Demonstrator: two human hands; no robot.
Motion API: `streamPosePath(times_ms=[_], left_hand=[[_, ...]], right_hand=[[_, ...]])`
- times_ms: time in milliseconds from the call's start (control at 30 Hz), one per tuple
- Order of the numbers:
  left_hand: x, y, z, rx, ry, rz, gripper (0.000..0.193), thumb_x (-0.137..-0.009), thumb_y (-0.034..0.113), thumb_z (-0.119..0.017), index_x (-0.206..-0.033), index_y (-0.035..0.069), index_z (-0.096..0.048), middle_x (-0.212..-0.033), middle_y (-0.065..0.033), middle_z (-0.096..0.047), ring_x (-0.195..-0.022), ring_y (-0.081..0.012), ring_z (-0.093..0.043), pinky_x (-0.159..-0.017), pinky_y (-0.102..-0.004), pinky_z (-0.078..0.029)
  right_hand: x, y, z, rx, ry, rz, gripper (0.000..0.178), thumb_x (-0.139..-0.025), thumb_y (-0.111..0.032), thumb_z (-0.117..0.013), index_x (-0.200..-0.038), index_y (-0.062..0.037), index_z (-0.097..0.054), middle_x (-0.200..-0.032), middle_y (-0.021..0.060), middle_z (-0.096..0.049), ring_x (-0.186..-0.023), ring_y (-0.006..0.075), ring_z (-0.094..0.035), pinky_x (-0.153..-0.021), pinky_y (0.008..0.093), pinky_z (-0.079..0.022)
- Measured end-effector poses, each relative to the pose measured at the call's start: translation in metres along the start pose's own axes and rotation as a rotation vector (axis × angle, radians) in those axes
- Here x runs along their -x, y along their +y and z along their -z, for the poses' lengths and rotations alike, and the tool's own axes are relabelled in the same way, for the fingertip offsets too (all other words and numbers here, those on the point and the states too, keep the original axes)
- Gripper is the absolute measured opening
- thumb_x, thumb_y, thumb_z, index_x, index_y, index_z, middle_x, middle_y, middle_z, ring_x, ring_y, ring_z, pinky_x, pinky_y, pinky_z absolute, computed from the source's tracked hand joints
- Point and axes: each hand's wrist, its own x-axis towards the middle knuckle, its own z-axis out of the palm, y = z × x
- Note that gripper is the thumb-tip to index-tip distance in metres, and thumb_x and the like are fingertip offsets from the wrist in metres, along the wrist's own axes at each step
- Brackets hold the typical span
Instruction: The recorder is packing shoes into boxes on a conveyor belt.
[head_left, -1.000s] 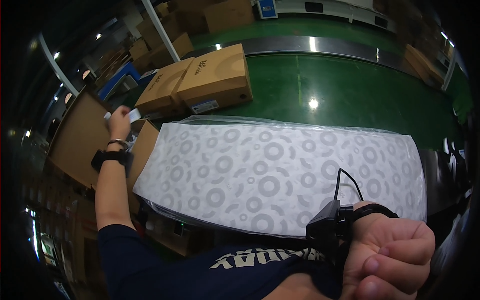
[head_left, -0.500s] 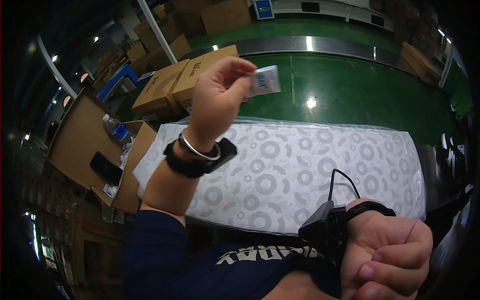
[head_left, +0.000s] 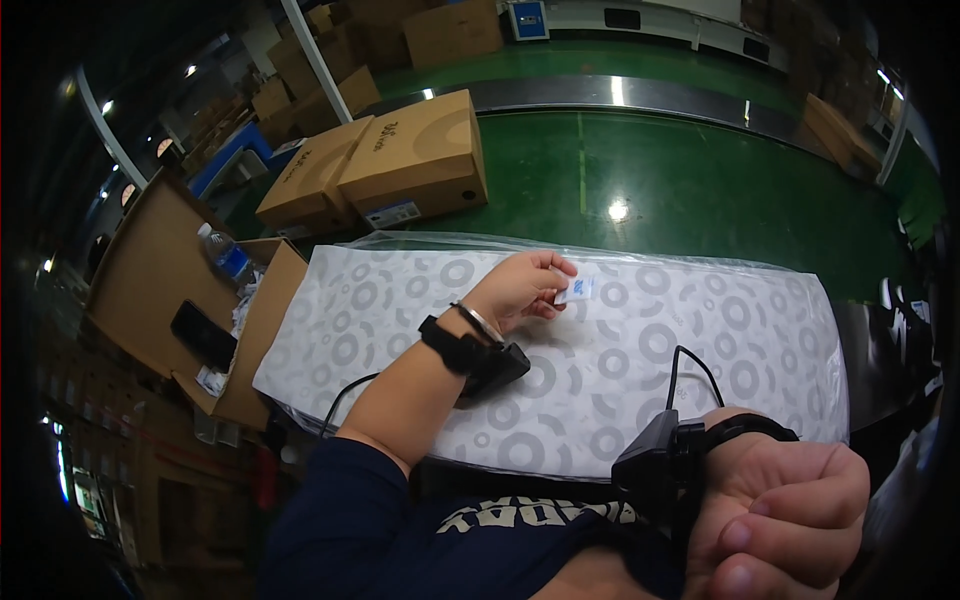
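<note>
Left fingers (head_left: 550, 263) apparently part-hide the white packet (head_left: 579, 290).

Paper (head_left: 610, 400) across the middle, open box (head_left: 277, 290) to its left, two cartons (head_left: 415, 155) behind.
The left hand (head_left: 520, 287) is over the paper, near the centre of the frame, with the sachet (head_left: 576, 290) at its fingertips, on their right; the right hand (head_left: 785, 510) is at lower right, before the paper's right end. In the open box, at left, the bottle (head_left: 229, 260) lies towards the back and the phone (head_left: 203, 336) nearer the front. The cartons sit side by side, left of top centre. Floor (head_left: 690, 165) stretches right of them, behind the paper; beyond it the belt (head_left: 560, 92) crosses the upper frame, with another box (head_left: 845, 135) at upper right.
</note>
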Motion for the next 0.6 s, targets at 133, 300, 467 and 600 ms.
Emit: streamPosePath(times_ms=[133, 300, 467, 600], left_hand=[[-0.025, -0.011, 0.013, 0.077, 0.025, 0.124, 0.014, -0.08, 0.003, -0.051, -0.094, 0.004, -0.051, -0.071, -0.0018, -0.053, -0.057, -0.0088, -0.053, -0.049, -0.0191, -0.046], [-0.02, -0.008, 0.009, -0.031, -0.012, 0.143, 0.017, -0.081, 0.005, -0.051, -0.098, 0.002, -0.049, -0.074, -0.0043, -0.055, -0.057, -0.0092, -0.055, -0.048, -0.0189, -0.047], [-0.022, -0.009, 0.007, -0.061, -0.017, 0.131, 0.018, -0.081, 0.006, -0.051, -0.098, 0.002, -0.049, -0.076, -0.0053, -0.056, -0.057, -0.0086, -0.056, -0.047, -0.0181, -0.047], [-0.019, -0.008, 0.005, -0.078, -0.005, 0.132, 0.018, -0.081, 0.006, -0.051, -0.098, 0.002, -0.049, -0.076, -0.0057, -0.056, -0.057, -0.0082, -0.055, -0.047, -0.0174, -0.047]], right_hand=[[-0.008, -0.009, 0.004, 0.084, -0.056, -0.148, 0.019, -0.082, -0.026, -0.053, -0.089, -0.0085, -0.056, -0.08, 0.0028, -0.051, -0.063, 0.0135, -0.05, -0.047, 0.022, -0.044], [-0.009, -0.005, -0.005, 0.116, -0.131, -0.191, 0.02, -0.082, -0.029, -0.053, -0.087, -0.0089, -0.054, -0.081, 0.003, -0.05, -0.064, 0.0144, -0.049, -0.046, 0.0233, -0.044], [-0.011, -0.035, -0.056, 0.547, 0.312, -0.449, 0.02, -0.083, -0.03, -0.052, -0.086, -0.0094, -0.053, -0.081, 0.0018, -0.048, -0.065, 0.0144, -0.048, -0.048, 0.023, -0.044], [-0.012, -0.017, -0.035, 0.441, 0.153, -0.363, 0.018, -0.084, -0.026, -0.052, -0.087, -0.0081, -0.053, -0.081, 0.0009, -0.047, -0.066, 0.0123, -0.048, -0.051, 0.0218, -0.044]])
